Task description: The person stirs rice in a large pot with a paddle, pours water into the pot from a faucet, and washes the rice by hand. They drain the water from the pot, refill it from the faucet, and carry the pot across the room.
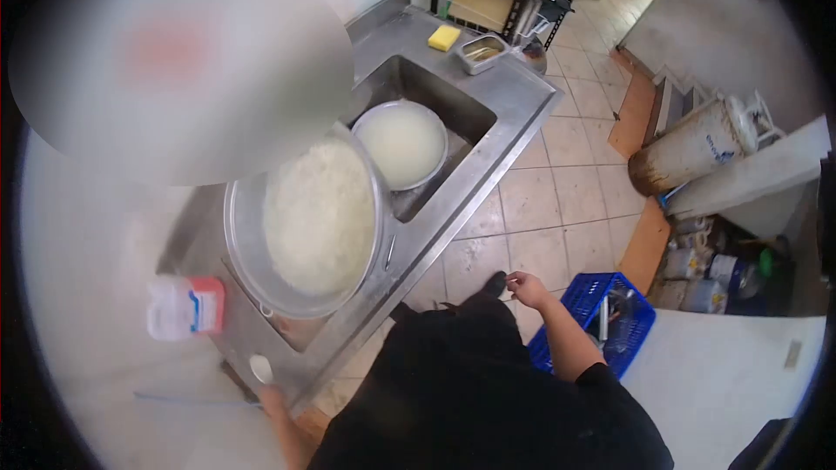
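Got a big bowl of rice (305, 226) sitting over the near sink of the steel surface (514, 100). Left hand (272, 402) down at the front edge beside a small white cap (261, 369), can't tell the grip. Right hand (525, 284) dangling loose, half-curled, holding nothing, near a blue crate (640, 318).

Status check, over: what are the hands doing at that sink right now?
Left hand at counter edge, by small white object. Right hand hanging empty near blue crate. Rice bowl sits untouched over sink.
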A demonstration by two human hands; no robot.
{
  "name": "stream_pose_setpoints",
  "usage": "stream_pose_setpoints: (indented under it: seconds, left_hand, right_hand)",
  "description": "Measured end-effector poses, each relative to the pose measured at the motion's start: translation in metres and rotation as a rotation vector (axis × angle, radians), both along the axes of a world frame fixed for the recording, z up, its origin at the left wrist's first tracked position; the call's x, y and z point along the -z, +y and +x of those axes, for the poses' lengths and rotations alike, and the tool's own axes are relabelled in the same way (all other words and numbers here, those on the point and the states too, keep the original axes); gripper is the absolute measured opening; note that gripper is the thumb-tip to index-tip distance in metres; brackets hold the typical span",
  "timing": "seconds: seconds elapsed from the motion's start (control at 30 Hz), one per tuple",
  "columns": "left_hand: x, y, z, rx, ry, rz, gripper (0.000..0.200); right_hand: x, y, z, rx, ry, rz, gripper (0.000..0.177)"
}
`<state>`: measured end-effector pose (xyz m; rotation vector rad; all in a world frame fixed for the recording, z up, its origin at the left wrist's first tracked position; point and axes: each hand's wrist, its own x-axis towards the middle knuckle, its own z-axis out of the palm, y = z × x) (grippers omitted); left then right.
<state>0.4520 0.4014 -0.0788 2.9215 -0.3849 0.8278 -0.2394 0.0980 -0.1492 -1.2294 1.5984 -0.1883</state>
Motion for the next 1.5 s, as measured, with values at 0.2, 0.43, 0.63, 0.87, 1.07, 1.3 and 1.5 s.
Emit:
stream_pose_setpoints:
  seconds: [0.2, 0.43, 0.63, 0.87, 1.07, 1.3, 1.5]
  left_hand:
    - [0.041, 0.022, -0.090, -0.028, 0.060, 0.050, 0.018]
    - [0.048, -0.092, -0.181, 0.714, 0.334, 0.755, 0.020]
    - [0.014, -0.313, -0.438, 0.419, 1.312, -0.090, 0.044]
    - [-0.020, -0.521, -0.548, 0.946, 1.278, -0.072, 0.042]
    - [-0.014, -0.681, -0.582, 1.010, 1.040, 0.169, 0.053]
    - [0.023, -0.840, -0.607, 1.060, 0.975, 0.465, 0.055]
    - [0.025, -0.870, -0.619, 1.257, 0.727, 0.553, 0.037]
  right_hand:
    - [0.060, 0.025, -0.153, 0.102, -0.025, 0.015, 0.026]
    - [0.117, 0.176, -0.397, 1.150, 0.054, 0.066, 0.020]
    - [0.094, 0.231, -0.384, 0.840, -0.078, 0.502, 0.018]
    - [0.071, 0.130, -0.368, 0.610, -0.137, 0.401, 0.018]
    - [0.046, 0.010, -0.362, 0.945, -0.281, 0.386, 0.020]
    - [-0.017, -0.056, -0.378, 1.103, -0.187, 0.449, 0.019]
    - [-0.030, -0.086, -0.361, 1.115, -0.136, 0.430, 0.017]
